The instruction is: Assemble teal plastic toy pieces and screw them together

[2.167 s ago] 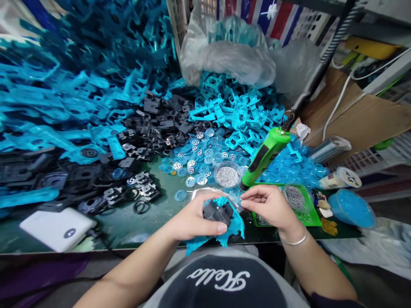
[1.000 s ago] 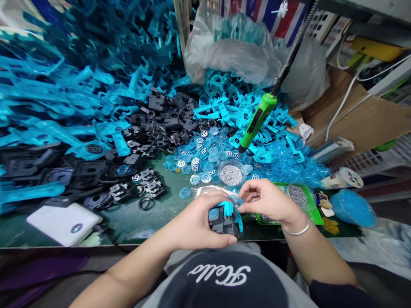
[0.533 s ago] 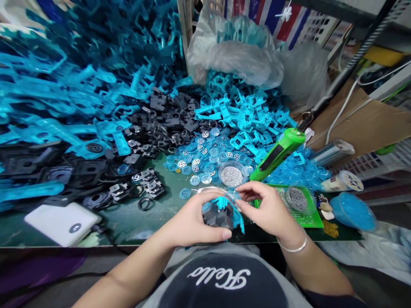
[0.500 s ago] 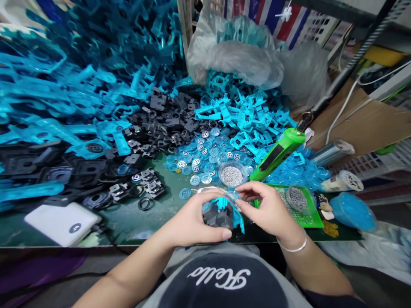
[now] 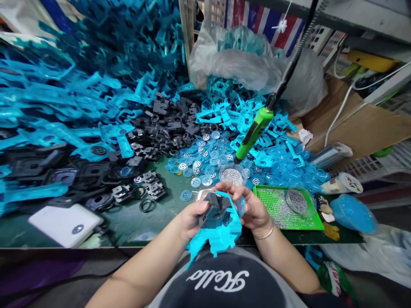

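In front of my waist, my left hand (image 5: 191, 218) grips a toy-like plastic assembly by its black block (image 5: 214, 210), thumb on top. Bright blue plastic (image 5: 221, 235) with jagged edges forms the assembly's lower side, tilted toward me. My right hand (image 5: 255, 211) is closed at its right side, with fingers around a translucent blue round piece (image 5: 240, 206) against the assembly. Part of those fingers hides behind the block. Just beyond hangs a green electric screwdriver (image 5: 255, 134), its tip near a round tub of small screws (image 5: 231, 176).
Translucent blue discs (image 5: 197, 164) lie scattered ahead, beside black parts (image 5: 173, 122) and heaped blue parts (image 5: 96, 94). On the right is a green tray (image 5: 263, 201) with small metal pieces and a blue-filled tub (image 5: 353, 214). A white box (image 5: 64, 224) with a cable sits left.
The assembly has turned over, so its blue side now faces me. My right hand has moved down against its right side. The screwdriver has swung left and away from my right hand.
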Motion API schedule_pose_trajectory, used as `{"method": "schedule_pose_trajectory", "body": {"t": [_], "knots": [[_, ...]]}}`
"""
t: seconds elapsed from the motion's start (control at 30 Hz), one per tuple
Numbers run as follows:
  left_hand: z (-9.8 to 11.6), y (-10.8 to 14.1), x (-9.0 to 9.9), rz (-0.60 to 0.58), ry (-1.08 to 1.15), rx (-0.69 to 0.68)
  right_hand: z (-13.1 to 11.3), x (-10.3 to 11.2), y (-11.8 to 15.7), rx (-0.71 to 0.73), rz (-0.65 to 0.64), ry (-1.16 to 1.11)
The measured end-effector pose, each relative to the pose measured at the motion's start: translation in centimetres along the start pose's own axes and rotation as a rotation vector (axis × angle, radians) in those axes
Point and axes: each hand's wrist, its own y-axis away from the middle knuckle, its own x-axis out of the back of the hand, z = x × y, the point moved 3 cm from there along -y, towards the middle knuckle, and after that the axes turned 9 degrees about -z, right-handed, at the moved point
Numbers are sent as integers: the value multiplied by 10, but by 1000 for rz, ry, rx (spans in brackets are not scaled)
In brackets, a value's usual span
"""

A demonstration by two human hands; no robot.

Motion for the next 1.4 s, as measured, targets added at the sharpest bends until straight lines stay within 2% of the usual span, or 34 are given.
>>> {"method": "schedule_pose_trajectory", "body": {"t": [0.2, 0.33, 0.4, 0.5, 0.57, 0.6, 0.67, 0.73, 0.83, 0.93, 1.03, 1.13, 1.27, 1.33, 1.4], "knots": [[-9, 2, 11, -40, -1, 44, 4, 1, 2, -121, 64, 12], [-14, -1, 12, 5, 16, 31, 5, 0, 2, -105, 42, -4], [-10, 1, 8, 39, 0, 69, -3, 6, 5, -68, 102, 21], [5, 8, 0, 149, -157, 101, -26, 22, 15, 24, 326, 240], [17, 15, -3, 296, -349, 50, -41, 26, 22, 1, 391, 576], [23, 18, -5, 375, -447, 23, -47, 24, 24, -28, 360, 786], [30, 22, -8, 500, -605, -14, -54, 13, 26, -59, 201, 1191], [32, 23, -11, 549, -709, -20, -55, 0, 27, -25, 5, 1461], [32, 21, -15, 550, -798, -20, -54, -15, 26, 66, -143, 1661], [33, 19, -15, 585, -934, 6, -48, -21, 24, 94, -189, 1822], [36, 19, -14, 682, -1117, 44, -42, -22, 23, 82, -196, 1948], [36, 19, -16, 662, -1149, 27, -46, -20, 24, 119, -155, 1913], [34, 24, -25, 572, -1148, -122, -56, -11, 27, -13, -165, 1508], [34, 28, -32, 507, -1249, -182, -57, -7, 29, 13, -38, 1235], [34, 30, -38, 414, -1368, -191, -56, -5, 32, 152, 130, 1052]]}}
